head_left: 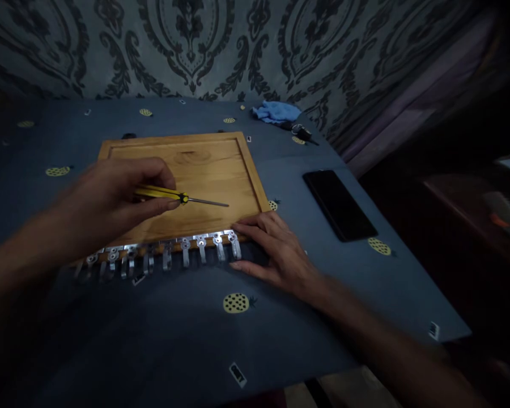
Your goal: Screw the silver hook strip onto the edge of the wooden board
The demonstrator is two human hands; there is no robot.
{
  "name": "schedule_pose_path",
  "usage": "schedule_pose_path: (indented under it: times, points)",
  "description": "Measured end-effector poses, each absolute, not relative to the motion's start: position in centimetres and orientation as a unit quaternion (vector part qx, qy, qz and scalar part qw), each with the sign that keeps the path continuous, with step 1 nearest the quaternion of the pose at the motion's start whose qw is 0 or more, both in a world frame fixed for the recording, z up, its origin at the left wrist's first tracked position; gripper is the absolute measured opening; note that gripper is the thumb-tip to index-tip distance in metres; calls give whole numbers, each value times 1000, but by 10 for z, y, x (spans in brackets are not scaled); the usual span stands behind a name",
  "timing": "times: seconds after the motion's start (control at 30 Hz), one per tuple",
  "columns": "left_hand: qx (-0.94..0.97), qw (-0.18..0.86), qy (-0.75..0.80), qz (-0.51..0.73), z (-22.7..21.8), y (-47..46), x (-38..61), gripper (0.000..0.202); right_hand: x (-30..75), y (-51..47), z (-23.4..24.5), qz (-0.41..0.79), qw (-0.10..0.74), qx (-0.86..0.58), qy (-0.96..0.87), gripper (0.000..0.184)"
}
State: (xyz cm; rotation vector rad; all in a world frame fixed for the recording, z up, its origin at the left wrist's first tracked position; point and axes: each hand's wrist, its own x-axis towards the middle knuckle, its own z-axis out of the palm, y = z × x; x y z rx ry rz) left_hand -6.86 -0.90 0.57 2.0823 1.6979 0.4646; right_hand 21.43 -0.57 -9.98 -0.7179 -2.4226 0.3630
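A wooden tray-like board (221, 164) lies on a blue cloth-covered table (187, 334). A row of several metal hooks (182, 249) is fixed along its near edge. My left hand (110, 198) hovers over the board, fingers closed round a yellow-handled screwdriver (174, 196) whose thin shaft points right. My right hand (276, 249) rests on the cloth at the board's near right corner, fingers stretched out, fingertips touching the rightmost hook.
A black phone (339, 204) lies face up right of the board. At the back right sit a crumpled blue cloth (276, 111) and a small dark object (301, 132). Patterned wallpaper stands behind. The table's right edge drops off into darkness.
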Motion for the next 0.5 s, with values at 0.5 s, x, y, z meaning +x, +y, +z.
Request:
schedule_pose_path:
  times: [0.5]
  points:
    - [688,268,549,391,16,-24,-27,24,215,-6,-97,140,277,-279,-909,48]
